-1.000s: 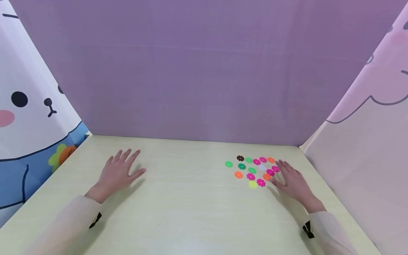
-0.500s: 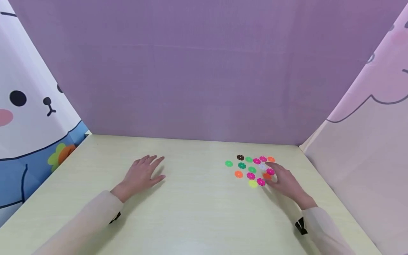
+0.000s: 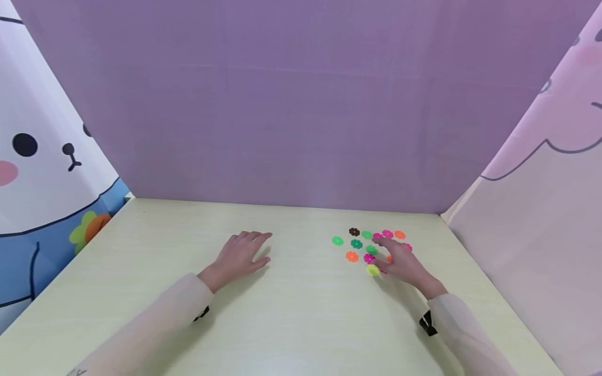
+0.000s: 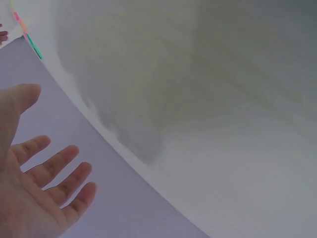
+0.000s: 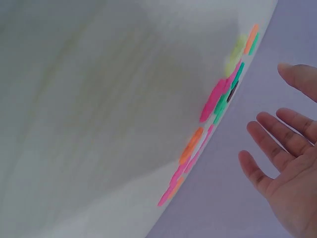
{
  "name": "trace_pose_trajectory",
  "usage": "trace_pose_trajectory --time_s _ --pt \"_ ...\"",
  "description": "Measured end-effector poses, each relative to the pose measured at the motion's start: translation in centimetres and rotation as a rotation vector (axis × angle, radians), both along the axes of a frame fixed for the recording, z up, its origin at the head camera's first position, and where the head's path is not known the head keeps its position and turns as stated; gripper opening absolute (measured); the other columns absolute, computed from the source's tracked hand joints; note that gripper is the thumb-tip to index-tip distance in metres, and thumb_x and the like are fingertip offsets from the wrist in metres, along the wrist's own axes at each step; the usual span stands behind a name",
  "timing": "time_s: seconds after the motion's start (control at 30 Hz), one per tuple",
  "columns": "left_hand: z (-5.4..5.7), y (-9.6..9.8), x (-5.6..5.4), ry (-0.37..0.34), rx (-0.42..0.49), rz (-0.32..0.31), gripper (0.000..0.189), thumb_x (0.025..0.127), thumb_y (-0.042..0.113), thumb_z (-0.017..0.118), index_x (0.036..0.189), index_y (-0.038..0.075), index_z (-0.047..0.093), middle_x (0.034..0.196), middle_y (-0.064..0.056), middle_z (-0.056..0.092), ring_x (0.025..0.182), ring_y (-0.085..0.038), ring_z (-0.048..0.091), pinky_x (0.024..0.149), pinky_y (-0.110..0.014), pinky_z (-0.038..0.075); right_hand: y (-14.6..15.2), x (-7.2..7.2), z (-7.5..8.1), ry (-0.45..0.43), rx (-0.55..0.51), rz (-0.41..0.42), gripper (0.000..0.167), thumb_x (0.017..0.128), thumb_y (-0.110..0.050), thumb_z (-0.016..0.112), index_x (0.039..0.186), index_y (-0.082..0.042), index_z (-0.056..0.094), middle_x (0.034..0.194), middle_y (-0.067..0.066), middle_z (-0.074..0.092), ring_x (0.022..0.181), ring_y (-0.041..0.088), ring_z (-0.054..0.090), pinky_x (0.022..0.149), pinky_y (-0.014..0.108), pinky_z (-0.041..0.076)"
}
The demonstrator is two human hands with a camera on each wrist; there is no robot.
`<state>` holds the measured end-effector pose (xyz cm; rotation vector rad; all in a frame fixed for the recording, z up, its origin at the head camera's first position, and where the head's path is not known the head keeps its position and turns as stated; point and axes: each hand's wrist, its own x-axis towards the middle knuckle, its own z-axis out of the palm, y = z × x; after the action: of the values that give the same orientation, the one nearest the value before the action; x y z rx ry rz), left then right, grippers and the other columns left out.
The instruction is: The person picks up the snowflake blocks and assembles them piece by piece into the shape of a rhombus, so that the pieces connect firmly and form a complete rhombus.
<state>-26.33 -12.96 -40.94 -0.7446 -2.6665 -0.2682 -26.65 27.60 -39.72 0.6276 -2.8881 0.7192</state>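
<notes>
Several small flat flower-shaped pieces lie spread on the right half of the table. Among them are a dark brown flower piece (image 3: 354,232), a teal one (image 3: 356,244), an orange one (image 3: 351,256) and a yellow one (image 3: 373,270); pink and green ones lie between. The right hand (image 3: 402,263) hovers over the right part of this group, hiding some pieces, its fingers and thumb apart with nothing between them. The left hand (image 3: 240,258) is above the middle-left of the table, thumb spread from the fingers, holding nothing. In the left wrist view, its palm (image 4: 29,203) faces the camera.
A pale wood-grain table (image 3: 291,313) spans the lower view. Behind it stands a purple panel (image 3: 301,104). Cartoon-printed panels flank both sides, a white-and-blue one (image 3: 47,198) on the left and a pink-and-white one (image 3: 541,219) on the right.
The left hand has moved right, toward the middle of the table. The right hand has moved left, from the right edge of the flower pieces to over them.
</notes>
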Motion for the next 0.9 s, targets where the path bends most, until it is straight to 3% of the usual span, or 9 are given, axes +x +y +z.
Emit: trace_pose_trajectory --time_s 0.37,0.6,0.9 --pt "0.3 3.8 -1.3 -0.068 0.021 -0.002 0.051 0.081 0.036 0.067 0.125 0.014 0.052 0.109 -0.008 0.064 0.093 -0.029 0.06 0.075 -0.043 0.05 -2.1 -1.1 -0.5 -0.035 -0.036 0.06 0.044 0.079 -0.011 0.07 0.119 0.003 0.055 0.117 0.019 0.059 0.097 0.032 0.059 0.078 0.042 0.053" --pt "0.5 5.8 -2.6 -0.151 0.111 -0.014 0.049 0.082 0.033 0.068 0.124 0.014 0.053 0.109 -0.007 0.065 0.093 -0.026 0.062 0.072 -0.039 0.051 -2.8 -1.4 -0.6 -0.082 -0.076 0.105 0.04 0.078 -0.001 0.067 0.115 0.007 0.055 0.112 0.021 0.06 0.097 0.035 0.059 0.076 0.039 0.054" --pt "1.0 8.2 -4.1 -0.233 0.184 -0.025 0.046 0.082 0.029 0.068 0.123 0.012 0.054 0.11 -0.008 0.065 0.095 -0.02 0.063 0.071 -0.034 0.052 -3.5 -2.2 -1.1 -0.088 -0.042 0.117 0.031 0.078 0.003 0.064 0.108 0.007 0.058 0.101 0.017 0.063 0.087 0.026 0.061 0.071 0.028 0.053"
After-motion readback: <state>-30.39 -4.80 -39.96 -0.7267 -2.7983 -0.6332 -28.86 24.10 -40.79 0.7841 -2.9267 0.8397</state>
